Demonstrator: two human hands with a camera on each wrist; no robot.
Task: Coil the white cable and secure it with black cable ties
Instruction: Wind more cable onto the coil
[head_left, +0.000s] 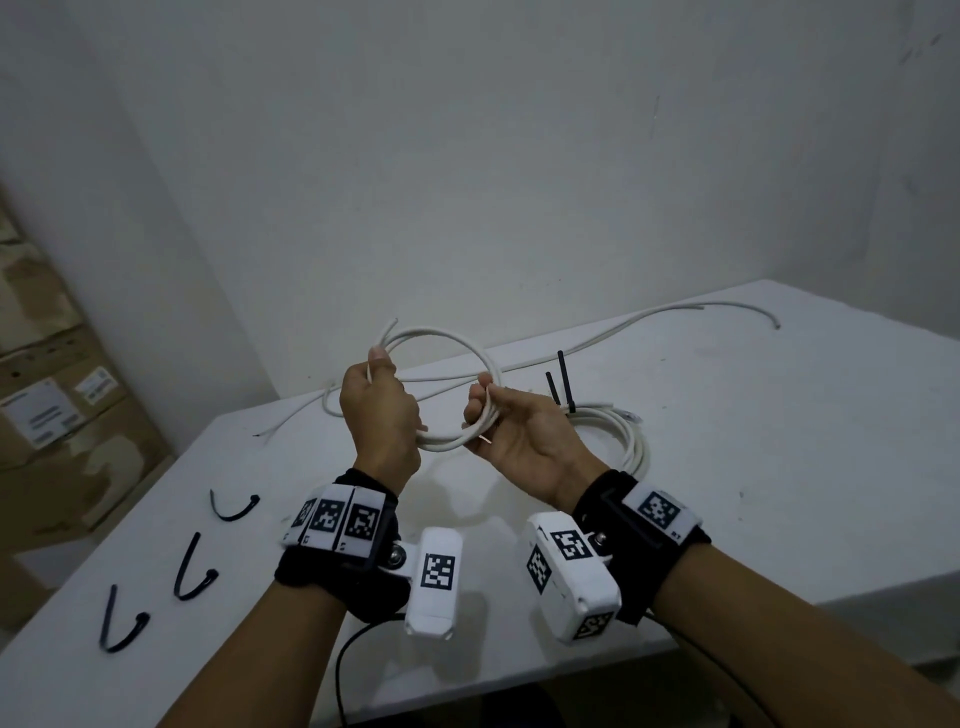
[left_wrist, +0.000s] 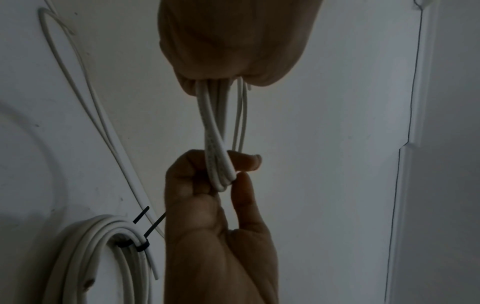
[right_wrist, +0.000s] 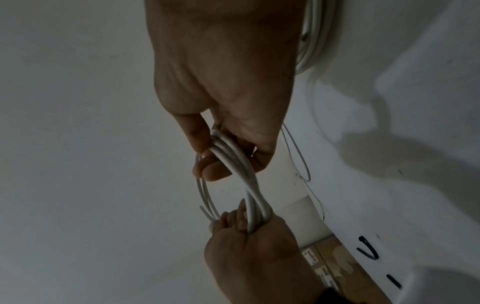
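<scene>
A white cable (head_left: 441, 336), looped into a small coil, hangs in the air above the table between both hands. My left hand (head_left: 387, 395) grips the coil's left side, thumb on top. My right hand (head_left: 485, 408) pinches the bundled strands on the right side. In the left wrist view the strands (left_wrist: 215, 127) run from my left palm down into the right hand's fingers (left_wrist: 244, 162). The right wrist view shows the same bundle (right_wrist: 240, 164) between the two hands. Three loose black cable ties (head_left: 192, 569) lie on the table's left part.
Behind my right hand a second white coil (head_left: 626, 441) lies on the white table (head_left: 779, 467), bound with black ties (head_left: 565, 384) whose tails stick up. A long loose white cable (head_left: 649, 318) crosses the far side. Cardboard boxes (head_left: 47, 405) stand at the left.
</scene>
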